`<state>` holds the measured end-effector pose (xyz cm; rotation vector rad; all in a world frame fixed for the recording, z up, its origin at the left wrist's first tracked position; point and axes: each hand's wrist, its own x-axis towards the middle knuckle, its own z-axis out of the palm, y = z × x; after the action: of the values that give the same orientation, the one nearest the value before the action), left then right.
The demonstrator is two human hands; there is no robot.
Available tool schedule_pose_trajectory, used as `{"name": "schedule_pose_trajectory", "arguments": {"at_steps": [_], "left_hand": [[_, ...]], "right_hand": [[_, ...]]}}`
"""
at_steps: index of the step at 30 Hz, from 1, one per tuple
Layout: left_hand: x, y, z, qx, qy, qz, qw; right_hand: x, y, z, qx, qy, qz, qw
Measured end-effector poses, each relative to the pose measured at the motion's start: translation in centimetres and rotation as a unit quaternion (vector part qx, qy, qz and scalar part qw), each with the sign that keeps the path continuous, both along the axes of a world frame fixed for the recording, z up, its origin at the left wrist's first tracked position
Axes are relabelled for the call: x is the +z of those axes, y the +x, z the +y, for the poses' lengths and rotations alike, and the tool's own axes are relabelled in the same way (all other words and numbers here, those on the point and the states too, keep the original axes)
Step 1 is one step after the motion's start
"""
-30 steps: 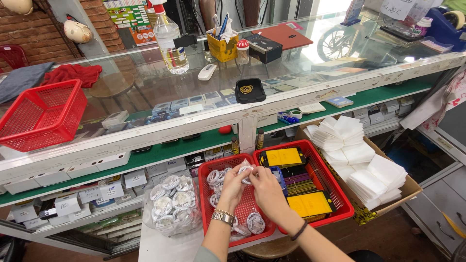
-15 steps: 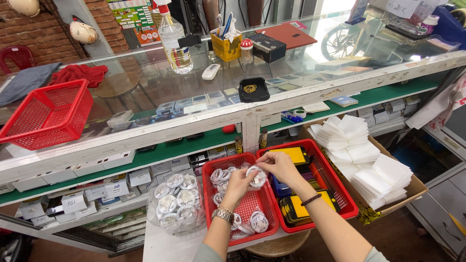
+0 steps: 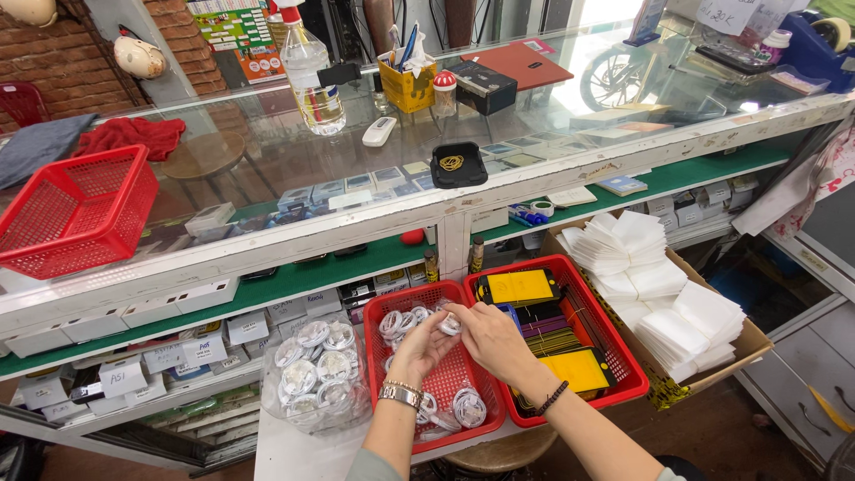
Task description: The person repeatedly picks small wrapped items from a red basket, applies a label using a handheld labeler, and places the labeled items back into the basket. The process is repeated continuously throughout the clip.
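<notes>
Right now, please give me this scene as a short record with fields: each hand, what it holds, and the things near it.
left hand: left hand, wristwatch on the wrist, fingers on a coiled white cable
right hand: right hand, bead bracelet on the wrist, pinching the same coiled white cable
under hands: red tray with more white coils
right side: second red tray with yellow and black packs; cardboard box of white sleeves
left side: clear bag of coils
behind: glass counter

Left wrist wears a metal watch (image 3: 400,393), right wrist a dark bead bracelet (image 3: 552,398); sleeves look grey-green.
</notes>
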<state>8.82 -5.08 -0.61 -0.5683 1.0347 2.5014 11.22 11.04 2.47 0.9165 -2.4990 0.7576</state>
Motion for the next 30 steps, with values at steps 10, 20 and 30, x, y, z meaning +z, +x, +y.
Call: {"name": "schedule_pose_trajectory", "arguments": {"at_steps": [10,20,30], "left_hand": [[1.3,-1.1,2.3,-0.053,-0.129,0.086,0.986],[-0.6,-2.3,8.0,-0.045,-0.034,-0.036,0.998],[-0.2,-4.0,10.4,-0.038,-0.027,-0.054,0.997]], "right_hand": [[-2.1,-4.3,5.5,-0.105,-0.482,-0.345,0.799],[-5.7,-3.3,7.8,-0.329,-0.164,-0.373,0.852],[-5.5,-5.6,6.8,-0.321,-0.221,-0.426,0.816]]}}
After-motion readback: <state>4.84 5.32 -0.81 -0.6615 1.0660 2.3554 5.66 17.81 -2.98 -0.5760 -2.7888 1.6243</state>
